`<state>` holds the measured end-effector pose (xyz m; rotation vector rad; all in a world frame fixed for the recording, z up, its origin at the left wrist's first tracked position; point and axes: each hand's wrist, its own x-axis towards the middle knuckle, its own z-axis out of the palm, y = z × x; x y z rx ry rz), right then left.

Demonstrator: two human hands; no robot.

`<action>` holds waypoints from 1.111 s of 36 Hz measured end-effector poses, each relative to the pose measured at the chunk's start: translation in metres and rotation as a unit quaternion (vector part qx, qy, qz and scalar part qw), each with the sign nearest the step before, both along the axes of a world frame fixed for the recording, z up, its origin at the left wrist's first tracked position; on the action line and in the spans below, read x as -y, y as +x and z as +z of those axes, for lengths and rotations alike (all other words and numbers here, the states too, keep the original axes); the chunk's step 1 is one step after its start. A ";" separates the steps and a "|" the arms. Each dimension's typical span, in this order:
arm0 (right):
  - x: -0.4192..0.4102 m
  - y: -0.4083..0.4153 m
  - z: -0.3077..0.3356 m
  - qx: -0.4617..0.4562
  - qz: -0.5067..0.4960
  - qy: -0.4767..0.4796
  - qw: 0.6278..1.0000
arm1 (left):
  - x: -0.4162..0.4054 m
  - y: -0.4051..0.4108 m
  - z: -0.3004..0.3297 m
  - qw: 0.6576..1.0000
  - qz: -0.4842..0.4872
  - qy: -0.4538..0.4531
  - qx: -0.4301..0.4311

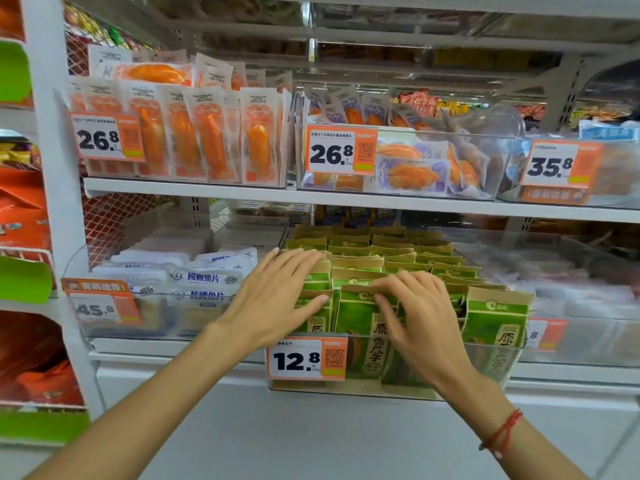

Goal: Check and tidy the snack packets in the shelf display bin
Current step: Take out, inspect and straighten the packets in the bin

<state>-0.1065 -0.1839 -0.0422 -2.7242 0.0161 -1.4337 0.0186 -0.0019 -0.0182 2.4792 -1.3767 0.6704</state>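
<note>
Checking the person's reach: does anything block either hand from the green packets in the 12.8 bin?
Nothing visible does. The left hand and right hand already rest on the tops of the green snack packets, reaching over the clear bin's front wall.

green packets [360, 317]: matt kraft-paper tops, glossy printed faces, under both hands | display bin [498, 355]: clear smooth plastic | price tag [306, 358]: glossy card, below the hands | shelf [194, 188]: smooth white-painted metal, above the hands

Green-and-tan snack packets [367, 320]; orange price tag [306, 358]; red wrist string [504, 433].
</note>
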 end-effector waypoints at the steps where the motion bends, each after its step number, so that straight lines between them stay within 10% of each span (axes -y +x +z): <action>1: 0.001 0.001 -0.001 -0.002 0.004 0.004 1.000 | 0.000 -0.002 -0.002 1.000 -0.012 -0.016 0.009; 10: -0.013 0.003 0.015 0.101 0.047 0.077 0.991 | 0.004 -0.018 -0.002 0.980 -0.068 -0.154 0.108; 22: -0.039 -0.015 0.039 0.246 0.109 0.063 0.961 | 0.000 -0.056 -0.001 0.929 -0.124 -0.245 -0.247; 34: -0.054 -0.024 0.047 0.022 0.216 0.362 0.906 | -0.016 -0.065 0.028 0.757 -0.184 -0.476 -0.409; 40: -0.063 -0.022 0.039 -0.086 0.274 0.415 0.864 | -0.034 -0.071 0.014 0.741 -0.171 -0.467 -0.451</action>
